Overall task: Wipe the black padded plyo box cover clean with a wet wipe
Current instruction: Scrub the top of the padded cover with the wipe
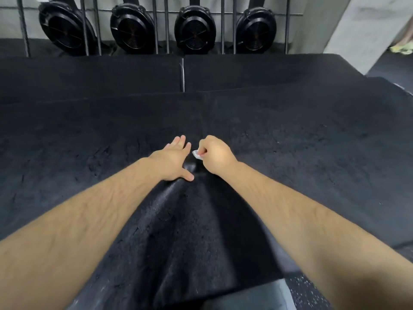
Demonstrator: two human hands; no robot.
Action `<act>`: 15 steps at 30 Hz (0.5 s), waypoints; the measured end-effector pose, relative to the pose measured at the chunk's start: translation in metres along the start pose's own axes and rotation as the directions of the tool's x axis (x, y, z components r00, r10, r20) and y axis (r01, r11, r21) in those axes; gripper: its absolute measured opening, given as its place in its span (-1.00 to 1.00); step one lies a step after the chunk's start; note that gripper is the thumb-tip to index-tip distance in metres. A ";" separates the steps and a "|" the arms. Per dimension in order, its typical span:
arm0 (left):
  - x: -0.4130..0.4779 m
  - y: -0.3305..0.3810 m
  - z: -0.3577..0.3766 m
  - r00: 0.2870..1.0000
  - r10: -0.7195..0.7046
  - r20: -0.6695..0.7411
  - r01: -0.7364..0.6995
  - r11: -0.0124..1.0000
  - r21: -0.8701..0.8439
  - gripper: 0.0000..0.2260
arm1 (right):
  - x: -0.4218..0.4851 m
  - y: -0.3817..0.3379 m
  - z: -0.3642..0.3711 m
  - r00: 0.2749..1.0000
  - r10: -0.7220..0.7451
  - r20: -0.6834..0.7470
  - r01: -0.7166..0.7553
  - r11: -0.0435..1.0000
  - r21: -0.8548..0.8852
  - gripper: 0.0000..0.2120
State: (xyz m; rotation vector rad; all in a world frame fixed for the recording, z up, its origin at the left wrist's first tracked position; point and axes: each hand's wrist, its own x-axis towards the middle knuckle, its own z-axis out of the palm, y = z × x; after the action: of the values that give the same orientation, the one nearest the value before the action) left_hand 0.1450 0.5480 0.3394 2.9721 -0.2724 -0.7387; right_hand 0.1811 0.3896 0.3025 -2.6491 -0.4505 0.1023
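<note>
Black padded plyo box cover (290, 153) fills the view, spreading wide beneath both outstretched arms. The left hand (173, 161) lies flat on the cover near its middle, fingers straight and close together, thumb splayed out. The right hand (215, 154) is just beside it over the cover, fingers curled, pinching a small crumpled white wet wipe (196, 154) low against the cover. Beyond the cover's far edge, four round black fan housings (194, 30) stand in a row behind metal bars (166, 27).
</note>
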 end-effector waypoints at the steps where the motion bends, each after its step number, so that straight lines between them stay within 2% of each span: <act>1: -0.003 0.002 0.003 1.000 -0.010 -0.013 0.011 1.000 0.011 -0.10 | -0.023 -0.001 0.003 1.000 -0.007 0.008 0.006 0.999 0.040 -0.64; 4: -0.019 0.010 0.015 1.000 0.015 -0.008 -0.015 0.998 0.053 -0.20 | -0.092 -0.007 0.012 0.995 -0.085 0.047 0.081 0.993 0.091 -0.55; 6: -0.032 0.012 0.023 0.996 0.061 0.060 -0.066 0.996 0.068 -0.11 | -0.122 -0.007 0.017 0.987 -0.100 0.122 0.098 0.995 0.022 -0.55; 8: -0.043 0.012 0.029 0.992 0.080 0.101 -0.089 0.993 0.084 0.00 | -0.128 -0.007 0.015 0.984 -0.091 0.152 0.102 0.992 -0.068 -0.69; 10: -0.047 0.011 0.033 0.993 0.089 0.080 -0.094 0.994 0.063 0.01 | -0.114 -0.008 0.007 0.992 -0.050 0.115 0.061 0.994 -0.094 -0.75; 13: -0.044 0.010 0.032 0.992 0.104 0.073 -0.107 0.994 0.034 0.00 | -0.075 -0.006 0.001 1.000 -0.005 0.008 0.005 0.999 -0.041 -0.84; 15: -0.038 0.006 0.030 0.990 0.103 0.091 -0.105 0.994 0.016 0.02 | -0.039 -0.002 -0.001 0.999 0.031 -0.039 -0.032 0.999 -0.026 -0.78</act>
State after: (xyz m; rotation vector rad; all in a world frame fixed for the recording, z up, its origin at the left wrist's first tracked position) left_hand 0.0964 0.5482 0.3312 2.9208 -0.4394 -0.8641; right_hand 0.1440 0.3784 0.3045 -2.6802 -0.4001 0.0550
